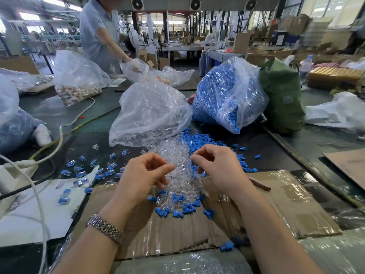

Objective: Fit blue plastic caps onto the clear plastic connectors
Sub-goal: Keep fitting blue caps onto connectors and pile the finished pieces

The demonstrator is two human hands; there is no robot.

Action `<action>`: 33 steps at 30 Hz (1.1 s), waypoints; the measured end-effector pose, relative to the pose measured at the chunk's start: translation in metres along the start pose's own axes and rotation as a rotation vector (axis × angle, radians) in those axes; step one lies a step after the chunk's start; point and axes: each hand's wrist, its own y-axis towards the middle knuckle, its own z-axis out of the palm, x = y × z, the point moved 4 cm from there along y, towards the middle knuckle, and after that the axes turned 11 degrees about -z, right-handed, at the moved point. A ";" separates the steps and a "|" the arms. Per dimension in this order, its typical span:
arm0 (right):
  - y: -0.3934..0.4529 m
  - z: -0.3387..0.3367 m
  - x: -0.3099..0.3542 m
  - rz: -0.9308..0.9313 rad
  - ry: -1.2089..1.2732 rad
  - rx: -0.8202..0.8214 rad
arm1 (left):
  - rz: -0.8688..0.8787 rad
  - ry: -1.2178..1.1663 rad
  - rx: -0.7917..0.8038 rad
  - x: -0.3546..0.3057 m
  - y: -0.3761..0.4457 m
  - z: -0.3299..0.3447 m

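Both the left hand point(144, 173) and right hand point(215, 167) hover with fingers curled; whether they pinch anything, I cannot tell. The clear connectors point(177, 155) look light, stiff and slippery, so pinch their sides

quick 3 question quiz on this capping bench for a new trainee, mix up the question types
1. True or false: the bag of blue caps lies to the right of the bag of clear connectors.
2. Multiple choice: where are the finished capped pieces scattered? A) left of the left hand B) inside the green bag C) on top of the blue-cap bag
3. Fill in: both hands, the right hand included, hover over the loose pile of clear ____.

Key: 1 true; 2 A; 3 connectors
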 end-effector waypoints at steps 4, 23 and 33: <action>-0.001 0.001 0.003 0.016 0.258 0.027 | -0.125 -0.379 0.131 0.004 0.001 0.002; -0.009 0.012 0.027 -0.291 0.255 0.098 | -0.123 -0.726 0.333 -0.009 -0.008 0.010; -0.010 0.013 0.027 -0.383 0.152 0.126 | -0.019 -0.466 0.255 -0.014 -0.018 0.008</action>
